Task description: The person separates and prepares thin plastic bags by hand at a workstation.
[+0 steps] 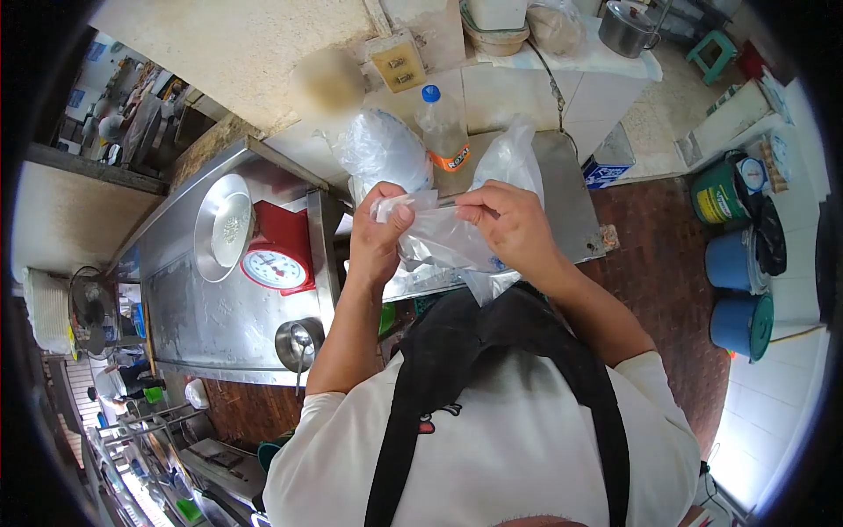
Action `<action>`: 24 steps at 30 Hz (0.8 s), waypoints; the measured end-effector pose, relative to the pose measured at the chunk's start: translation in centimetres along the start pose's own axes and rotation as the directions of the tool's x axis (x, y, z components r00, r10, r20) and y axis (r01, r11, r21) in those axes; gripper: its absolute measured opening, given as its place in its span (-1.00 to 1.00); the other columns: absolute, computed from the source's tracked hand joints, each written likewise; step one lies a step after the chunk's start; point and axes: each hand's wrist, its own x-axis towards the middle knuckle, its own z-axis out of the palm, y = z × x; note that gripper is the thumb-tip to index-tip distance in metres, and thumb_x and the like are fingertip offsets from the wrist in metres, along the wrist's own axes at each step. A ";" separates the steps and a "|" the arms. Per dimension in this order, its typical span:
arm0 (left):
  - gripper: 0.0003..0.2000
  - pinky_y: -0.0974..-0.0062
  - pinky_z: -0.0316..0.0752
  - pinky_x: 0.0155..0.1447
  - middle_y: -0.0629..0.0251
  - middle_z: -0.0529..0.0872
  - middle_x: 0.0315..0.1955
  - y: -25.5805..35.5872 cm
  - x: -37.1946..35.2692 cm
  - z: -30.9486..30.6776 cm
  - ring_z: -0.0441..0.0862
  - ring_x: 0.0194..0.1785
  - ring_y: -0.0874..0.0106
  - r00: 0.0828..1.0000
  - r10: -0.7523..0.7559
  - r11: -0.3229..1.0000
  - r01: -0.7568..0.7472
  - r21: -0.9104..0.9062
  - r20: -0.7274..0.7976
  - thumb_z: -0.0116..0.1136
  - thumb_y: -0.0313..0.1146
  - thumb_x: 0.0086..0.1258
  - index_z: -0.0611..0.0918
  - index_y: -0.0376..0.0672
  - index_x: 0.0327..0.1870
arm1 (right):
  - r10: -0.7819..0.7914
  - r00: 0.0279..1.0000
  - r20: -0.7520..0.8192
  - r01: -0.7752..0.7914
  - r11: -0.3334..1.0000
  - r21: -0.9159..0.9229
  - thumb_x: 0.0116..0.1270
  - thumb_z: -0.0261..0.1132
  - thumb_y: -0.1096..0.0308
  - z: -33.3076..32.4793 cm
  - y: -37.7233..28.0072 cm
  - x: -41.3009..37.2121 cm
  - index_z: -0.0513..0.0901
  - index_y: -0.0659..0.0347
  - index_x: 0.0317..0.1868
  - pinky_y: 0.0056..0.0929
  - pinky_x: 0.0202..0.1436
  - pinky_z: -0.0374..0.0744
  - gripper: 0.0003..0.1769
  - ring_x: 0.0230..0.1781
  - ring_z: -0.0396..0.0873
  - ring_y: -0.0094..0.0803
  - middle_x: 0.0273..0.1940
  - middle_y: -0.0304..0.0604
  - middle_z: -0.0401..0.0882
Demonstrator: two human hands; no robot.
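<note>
A clear plastic bag (443, 239) hangs between my two hands, over the near edge of the metal counter. My left hand (380, 230) is closed on its left end, with crumpled plastic between thumb and fingers. My right hand (511, 227) pinches the bag's upper right edge. Behind my left hand lies a bulging clear bag (382, 145). Another plastic bag (511, 162) stands just beyond my right hand. Between those two is a bottle (443, 132) with a blue cap and an orange label.
To the left, a red scale (285, 246) and a round metal pan (224, 228) stand on a steel counter (189, 312). A metal bowl (299, 342) with a ladle is near its front edge. Blue buckets (731, 261) stand at the right.
</note>
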 end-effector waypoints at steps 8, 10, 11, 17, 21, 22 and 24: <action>-0.39 0.37 0.45 0.31 0.16 0.64 0.15 2.4 0.5 1.2 0.61 0.18 0.32 0.995 0.014 0.991 -0.026 0.128 0.095 0.19 -0.73 0.12 0.46 -0.28 0.29 | 0.232 0.973 0.022 -0.232 0.971 0.059 0.24 0.42 0.40 -0.9 -0.4 -0.2 0.70 0.27 -0.25 -0.35 -0.24 0.57 -0.87 -0.35 0.61 -0.16 -0.29 -0.05 0.65; -0.36 0.35 0.43 0.34 0.13 0.61 0.19 2.3 0.7 1.4 0.61 0.17 0.31 0.995 0.032 0.989 -0.046 0.141 0.099 0.15 -0.74 0.10 0.44 -0.28 0.33 | 0.228 0.971 0.078 -0.229 0.973 0.007 0.23 0.43 0.40 -1.6 0.1 -0.3 0.70 0.27 -0.24 -0.35 -0.24 0.56 -0.86 -0.35 0.61 -0.17 -0.29 -0.05 0.65; -0.36 0.36 0.43 0.34 0.13 0.62 0.18 2.3 0.6 2.0 0.62 0.17 0.30 0.995 0.015 0.996 -0.023 0.088 0.095 0.17 -0.73 0.11 0.44 -0.28 0.33 | 0.228 0.967 0.110 -0.228 0.974 -0.016 0.23 0.43 0.40 -1.7 0.3 -0.4 0.70 0.28 -0.24 -0.35 -0.24 0.56 -0.85 -0.35 0.61 -0.17 -0.28 -0.05 0.65; -0.59 0.47 0.48 0.22 0.19 0.71 -0.03 1.2 0.9 1.1 0.64 0.05 0.39 0.998 -0.059 0.984 0.054 0.172 0.025 0.32 -0.49 0.26 0.57 -0.26 0.15 | 0.124 0.992 -0.038 -0.117 0.983 0.139 0.29 0.38 0.38 -0.7 1.2 -0.9 0.73 0.26 -0.14 -0.32 -0.28 0.53 -0.82 -0.41 0.58 -0.12 -0.43 -0.07 0.58; -0.84 0.53 0.49 0.09 0.31 0.69 -0.23 0.0 1.0 0.6 0.61 -0.10 0.50 0.991 -0.066 0.987 0.082 0.139 -0.116 0.33 -0.43 0.31 0.63 -0.24 -0.17 | 0.074 0.997 -0.012 -0.074 0.997 0.025 0.32 0.36 0.38 -0.6 0.7 -0.7 0.73 0.24 -0.11 -0.33 -0.27 0.54 -0.81 -0.39 0.59 -0.11 -0.37 -0.06 0.57; -0.84 0.54 0.49 0.07 0.33 0.67 -0.24 -0.1 1.0 0.5 0.60 -0.12 0.51 0.991 -0.074 0.987 0.089 0.133 -0.112 0.34 -0.46 0.30 0.60 -0.22 -0.18 | -0.034 0.997 -0.063 0.033 0.999 -0.019 0.32 0.36 0.37 -0.4 0.8 -0.5 0.73 0.24 -0.10 -0.33 -0.27 0.54 -0.81 -0.38 0.59 -0.11 -0.36 -0.06 0.58; -0.83 0.54 0.49 0.04 0.38 0.63 -0.27 0.0 1.1 0.2 0.58 -0.15 0.53 0.991 -0.089 0.988 0.101 0.120 -0.105 0.34 -0.51 0.27 0.56 -0.19 -0.22 | -0.101 0.991 -0.092 0.094 0.993 -0.074 0.32 0.37 0.38 -0.6 0.8 -0.3 0.73 0.26 -0.11 -0.36 -0.26 0.54 -0.81 -0.38 0.59 -0.18 -0.34 -0.09 0.58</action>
